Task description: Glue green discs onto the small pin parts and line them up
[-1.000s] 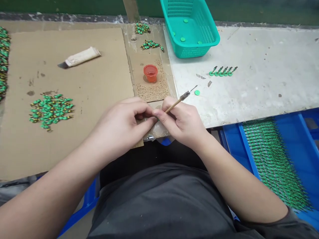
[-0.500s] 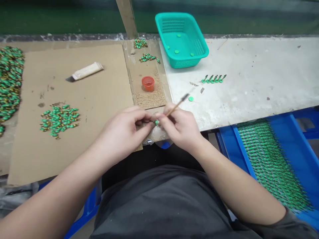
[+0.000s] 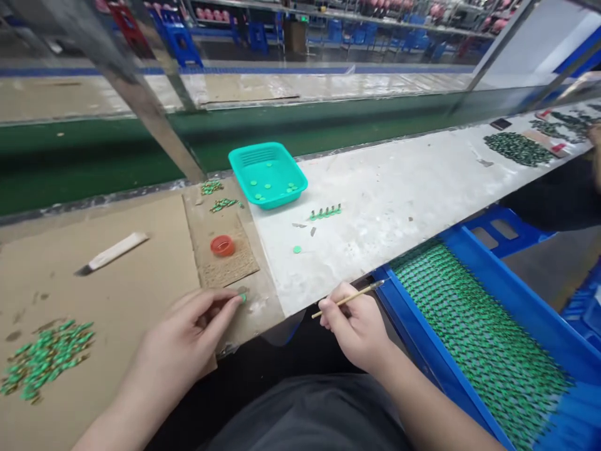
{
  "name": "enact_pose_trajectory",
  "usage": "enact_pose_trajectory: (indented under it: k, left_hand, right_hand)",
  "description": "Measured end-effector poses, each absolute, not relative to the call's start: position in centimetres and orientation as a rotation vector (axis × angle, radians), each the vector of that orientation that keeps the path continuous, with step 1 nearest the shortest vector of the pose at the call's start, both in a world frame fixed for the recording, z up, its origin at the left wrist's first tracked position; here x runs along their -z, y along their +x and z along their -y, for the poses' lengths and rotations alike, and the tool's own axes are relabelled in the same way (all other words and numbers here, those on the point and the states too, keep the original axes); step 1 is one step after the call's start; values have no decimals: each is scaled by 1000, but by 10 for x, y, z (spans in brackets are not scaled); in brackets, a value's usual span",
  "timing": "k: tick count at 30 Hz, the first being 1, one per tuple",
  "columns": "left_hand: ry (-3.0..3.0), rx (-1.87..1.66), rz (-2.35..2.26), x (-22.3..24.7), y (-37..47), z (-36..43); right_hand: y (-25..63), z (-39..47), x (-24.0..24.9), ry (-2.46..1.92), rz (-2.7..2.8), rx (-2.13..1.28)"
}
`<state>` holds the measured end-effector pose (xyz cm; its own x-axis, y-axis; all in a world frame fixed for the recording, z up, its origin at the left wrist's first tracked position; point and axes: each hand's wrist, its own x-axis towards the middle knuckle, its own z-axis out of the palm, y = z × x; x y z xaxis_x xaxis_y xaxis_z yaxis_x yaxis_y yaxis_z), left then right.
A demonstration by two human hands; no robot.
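My left hand pinches a small green piece between thumb and fingertips, over the near part of the table. My right hand is closed on a thin wooden brush, its dark tip pointing right, at the table's front edge. An orange cup stands on brown card beyond my left hand. A green disc lies on the white surface, and behind it stands a short row of green-based pieces.
A teal basket holds several discs. Green-and-gold pieces and a white tube lie on cardboard at left. A blue tray with rows of green pieces is at lower right. A person's arm shows at far right.
My hands have moved apart, the left keeping the small green piece and the right keeping the brush. The view has tilted up and turned right, showing more of the room.
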<state>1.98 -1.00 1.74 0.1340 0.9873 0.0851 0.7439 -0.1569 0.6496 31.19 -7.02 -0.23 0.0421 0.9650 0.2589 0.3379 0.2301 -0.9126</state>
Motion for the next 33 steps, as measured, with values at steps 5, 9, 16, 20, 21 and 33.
enact_pose_trajectory:
  k: [5,9,16,20,21,33]
  left_hand:
    - [2102,-671,-1431,-52,82,-37]
    - [2385,-654,-1146,-61,167,-105]
    - [2676,-626,-1060,-35,233,-168]
    - [2735,-604,-1094,-26,238,-170]
    - [2741,-598,-1104,-25,240,-170]
    - [2495,-265,-1431,-79,171,-132]
  right_hand:
    - [331,73,3,-1292,1449,-750]
    - [347,70,3,-1295,1398,-721]
    - [376,81,4,-1340,1308,-706]
    - [386,83,8,-1368,1284,-726]
    - [387,83,9,-1369,1283,-732]
    - [393,86,6,-1344,1360,-790]
